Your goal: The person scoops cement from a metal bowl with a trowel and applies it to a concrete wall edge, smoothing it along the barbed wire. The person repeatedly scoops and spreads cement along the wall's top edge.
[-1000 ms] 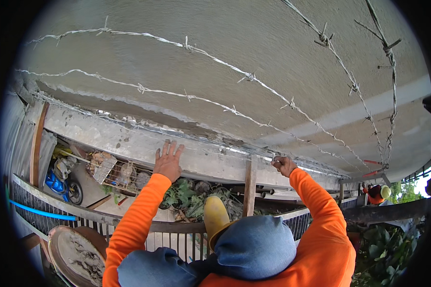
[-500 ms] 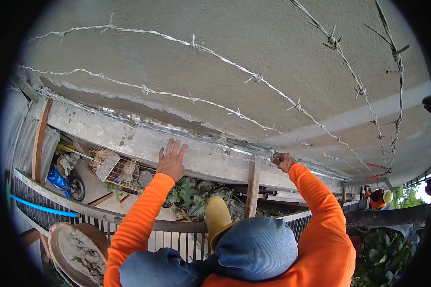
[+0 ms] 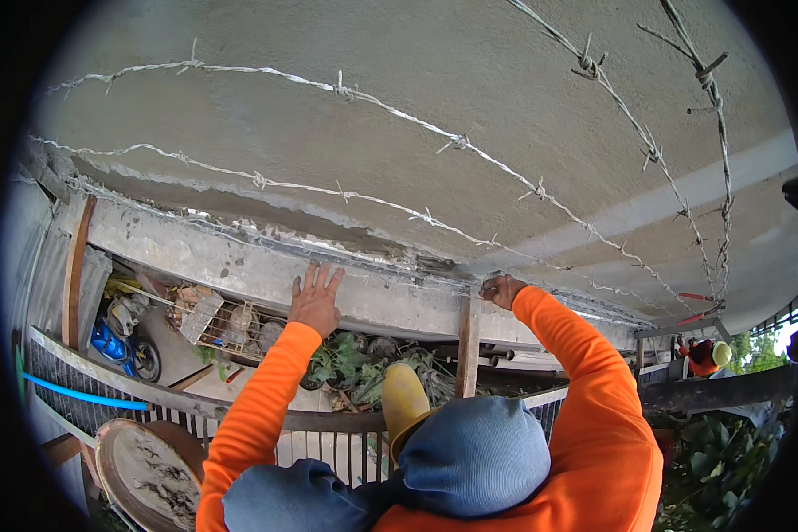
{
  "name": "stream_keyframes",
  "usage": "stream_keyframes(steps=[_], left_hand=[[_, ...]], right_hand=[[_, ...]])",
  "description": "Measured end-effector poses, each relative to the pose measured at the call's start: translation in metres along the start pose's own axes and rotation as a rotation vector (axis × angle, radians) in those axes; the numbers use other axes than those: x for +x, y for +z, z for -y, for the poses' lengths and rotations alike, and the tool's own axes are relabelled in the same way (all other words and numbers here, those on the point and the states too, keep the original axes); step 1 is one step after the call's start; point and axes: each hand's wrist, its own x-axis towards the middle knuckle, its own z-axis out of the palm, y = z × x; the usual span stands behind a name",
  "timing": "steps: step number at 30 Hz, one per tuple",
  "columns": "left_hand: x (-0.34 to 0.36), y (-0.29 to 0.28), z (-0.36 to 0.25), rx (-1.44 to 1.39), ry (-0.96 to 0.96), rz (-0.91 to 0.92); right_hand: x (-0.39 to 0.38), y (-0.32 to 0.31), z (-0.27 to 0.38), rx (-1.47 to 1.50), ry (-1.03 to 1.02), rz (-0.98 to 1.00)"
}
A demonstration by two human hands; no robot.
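My left hand [image 3: 316, 301] lies flat with spread fingers against the face of the grey concrete ledge [image 3: 173, 232]. Farther right, my right hand [image 3: 503, 290] is closed at the ledge's top, just above an upright wooden post [image 3: 468, 350]. Its fingers are curled, and whatever they hold is hidden. Behind the ledge rises a grey plastered wall [image 3: 275, 120], with a rough, dark gap along its foot. Strands of barbed wire [image 3: 399, 113] run across in front of this wall, above both hands.
A round tub [image 3: 151, 470] of grey mortar stands at lower left. My yellow boot [image 3: 403, 399] is by a slatted railing [image 3: 328, 418]. Below are a blue motorbike [image 3: 115, 346], a wire crate [image 3: 230, 328] and plants [image 3: 337, 363]. Another person [image 3: 705, 356] is at far right.
My right hand has moved slightly left along the ledge, toward the post top, still closed. My left hand stays flat on the ledge. The view has shifted a little.
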Motion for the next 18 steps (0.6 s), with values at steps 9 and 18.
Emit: stream_keyframes(steps=[9,18], left_hand=[[0.003,0.001,0.000,-0.034,-0.011,0.014],[0.004,-0.001,0.000,-0.013,-0.013,0.036]], right_hand=[[0.000,0.013,0.008,0.037,0.048,-0.122],[-0.012,0.006,0.005,0.105,0.061,-0.183]])
